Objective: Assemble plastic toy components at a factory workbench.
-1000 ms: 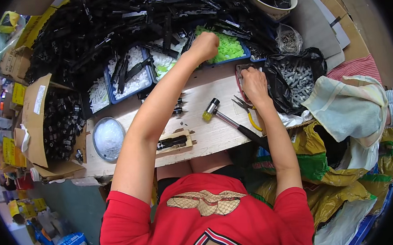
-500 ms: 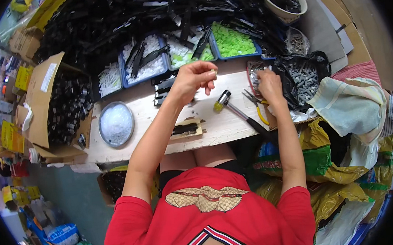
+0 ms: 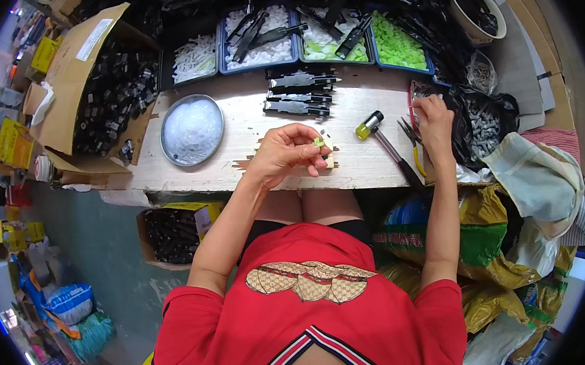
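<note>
Between thumb and fingertips, my left hand (image 3: 285, 156) pinches a small light-green plastic piece (image 3: 318, 142). It hovers over a wooden block fixture (image 3: 329, 161) near the table's front edge and hides most of it. Over at the right, my right hand (image 3: 434, 126) has its fingers drawn together at a small red-edged tray (image 3: 418, 91). Whatever lies between those fingertips is too small to make out. A hammer (image 3: 390, 147) with a yellow head end lies between the hands, and yellow-handled pliers (image 3: 413, 137) rest beside my right wrist.
Black parts (image 3: 300, 95) lie in a stack mid-table. Behind them stand bins of white pieces (image 3: 275, 49) and green pieces (image 3: 397, 43). A round dish (image 3: 192, 130) and a carton of black parts (image 3: 107, 100) are left; a black bag of grey parts (image 3: 484, 128) is right.
My left hand has come down toward the table's front edge with the green piece, now over the fixture. My right hand stays at the tray, its fingers lifted and drawn together. The view has shifted.
</note>
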`<action>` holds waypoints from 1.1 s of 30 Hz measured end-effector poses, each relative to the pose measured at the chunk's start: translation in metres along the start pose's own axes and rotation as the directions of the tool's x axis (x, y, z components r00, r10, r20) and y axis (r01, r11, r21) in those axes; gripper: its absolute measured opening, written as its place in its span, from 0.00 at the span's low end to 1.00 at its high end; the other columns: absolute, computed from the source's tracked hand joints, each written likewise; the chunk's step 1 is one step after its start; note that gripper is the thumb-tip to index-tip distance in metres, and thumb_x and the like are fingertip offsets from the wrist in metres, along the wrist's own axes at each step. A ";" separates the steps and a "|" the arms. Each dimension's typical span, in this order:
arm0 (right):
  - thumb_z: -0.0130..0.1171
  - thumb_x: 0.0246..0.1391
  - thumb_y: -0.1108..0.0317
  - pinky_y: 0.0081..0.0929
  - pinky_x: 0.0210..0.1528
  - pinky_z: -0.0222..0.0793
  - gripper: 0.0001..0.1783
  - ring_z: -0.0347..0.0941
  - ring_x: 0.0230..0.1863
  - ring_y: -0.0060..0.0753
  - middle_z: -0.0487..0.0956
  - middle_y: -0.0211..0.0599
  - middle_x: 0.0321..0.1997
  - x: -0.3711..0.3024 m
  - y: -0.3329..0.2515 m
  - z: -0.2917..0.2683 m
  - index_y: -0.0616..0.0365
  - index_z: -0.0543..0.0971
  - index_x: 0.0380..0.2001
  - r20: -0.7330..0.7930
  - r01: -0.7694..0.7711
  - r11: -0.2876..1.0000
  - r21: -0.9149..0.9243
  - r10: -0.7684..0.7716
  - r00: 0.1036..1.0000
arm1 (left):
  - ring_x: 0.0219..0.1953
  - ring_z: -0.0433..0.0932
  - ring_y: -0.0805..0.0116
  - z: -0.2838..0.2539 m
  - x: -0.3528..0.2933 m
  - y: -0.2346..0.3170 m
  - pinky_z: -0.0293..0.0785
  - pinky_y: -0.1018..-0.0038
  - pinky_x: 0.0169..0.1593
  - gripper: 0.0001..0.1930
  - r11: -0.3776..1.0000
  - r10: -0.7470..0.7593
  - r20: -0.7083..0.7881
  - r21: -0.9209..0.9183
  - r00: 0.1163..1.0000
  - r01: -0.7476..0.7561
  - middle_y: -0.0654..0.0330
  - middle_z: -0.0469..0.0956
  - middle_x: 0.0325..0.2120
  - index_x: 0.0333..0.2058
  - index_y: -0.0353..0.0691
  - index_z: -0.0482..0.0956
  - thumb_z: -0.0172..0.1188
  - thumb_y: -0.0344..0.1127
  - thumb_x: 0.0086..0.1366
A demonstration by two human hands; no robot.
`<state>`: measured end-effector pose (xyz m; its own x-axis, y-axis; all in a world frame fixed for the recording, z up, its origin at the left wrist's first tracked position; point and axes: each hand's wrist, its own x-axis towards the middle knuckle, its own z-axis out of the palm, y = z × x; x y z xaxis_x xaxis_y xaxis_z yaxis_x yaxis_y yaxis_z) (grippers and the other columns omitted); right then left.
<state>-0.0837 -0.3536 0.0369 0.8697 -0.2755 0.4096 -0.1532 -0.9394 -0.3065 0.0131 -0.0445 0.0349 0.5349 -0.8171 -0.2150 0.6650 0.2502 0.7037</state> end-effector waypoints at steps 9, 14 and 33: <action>0.55 0.36 0.80 0.31 0.36 0.57 0.12 0.66 0.31 0.35 0.71 0.32 0.28 0.002 -0.139 -0.006 0.56 0.75 0.29 0.023 0.521 0.755 0.397 -0.576 0.817 | 0.25 0.79 0.68 0.003 -0.018 -0.004 0.78 0.77 0.26 0.10 0.991 0.014 -0.085 0.135 0.996 -0.002 0.55 0.78 0.25 0.36 0.30 0.75 0.62 0.25 0.53; 0.54 0.37 0.79 0.31 0.36 0.57 0.11 0.66 0.32 0.36 0.71 0.32 0.28 0.004 -0.151 -0.004 0.56 0.75 0.29 0.051 0.560 0.737 0.379 -0.621 0.782 | 0.23 0.78 0.70 0.005 -0.026 0.004 0.78 0.77 0.25 0.10 0.980 0.008 -0.109 0.199 0.994 0.014 0.56 0.77 0.23 0.36 0.29 0.76 0.62 0.26 0.54; 0.56 0.37 0.80 0.30 0.33 0.63 0.13 0.69 0.30 0.37 0.74 0.34 0.29 0.000 -0.169 0.020 0.57 0.77 0.31 -0.003 0.512 0.670 0.538 -0.606 0.796 | 0.19 0.76 0.73 -0.012 -0.036 -0.003 0.76 0.80 0.21 0.07 0.981 0.145 -0.175 0.151 0.974 -0.119 0.58 0.76 0.20 0.31 0.30 0.76 0.63 0.24 0.53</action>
<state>-0.0481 -0.1908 0.0712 0.7834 0.3490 0.5142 0.5948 -0.6608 -0.4578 -0.0018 -0.0099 0.0318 0.7083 -0.6689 -0.2257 0.5104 0.2643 0.8183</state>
